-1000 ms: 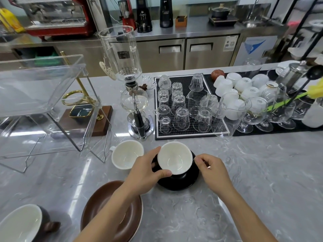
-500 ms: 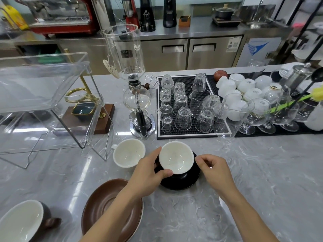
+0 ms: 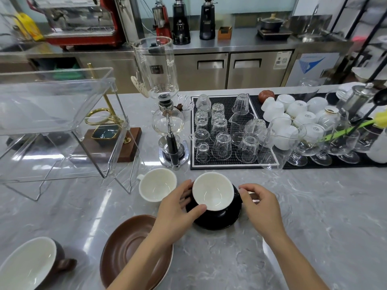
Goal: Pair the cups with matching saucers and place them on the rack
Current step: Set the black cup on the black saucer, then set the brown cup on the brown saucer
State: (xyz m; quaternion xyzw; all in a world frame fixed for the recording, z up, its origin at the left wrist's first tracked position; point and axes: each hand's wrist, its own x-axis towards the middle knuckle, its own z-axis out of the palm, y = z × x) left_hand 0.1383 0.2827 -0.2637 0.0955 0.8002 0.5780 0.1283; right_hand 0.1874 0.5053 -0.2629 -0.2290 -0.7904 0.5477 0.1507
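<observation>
Clear rack point(image 3: 58, 122) at 10 o'clock, nothing on it yet. Black saucer point(image 3: 217, 220) on table point(image 3: 314, 206), centre, black cup point(image 3: 212, 191) seated on it. Left hand point(image 3: 178, 208) grips cup rim; right hand point(image 3: 259, 204) pinches at handle side. Advise lifting by saucer, kept level, cup steadied.

Handle of the black cup point(image 3: 213, 191) hidden behind the right hand point(image 3: 259, 204). Black saucer point(image 3: 217, 221) partly covered by that cup and the left hand point(image 3: 178, 208). Brown saucer point(image 3: 125, 252) crossed by the left forearm, lower rim cut at the bottom edge. Brown cup point(image 3: 31, 264), left of the brown saucer, clipped at the corner. Acrylic rack point(image 3: 54, 114) cut at the left edge.
</observation>
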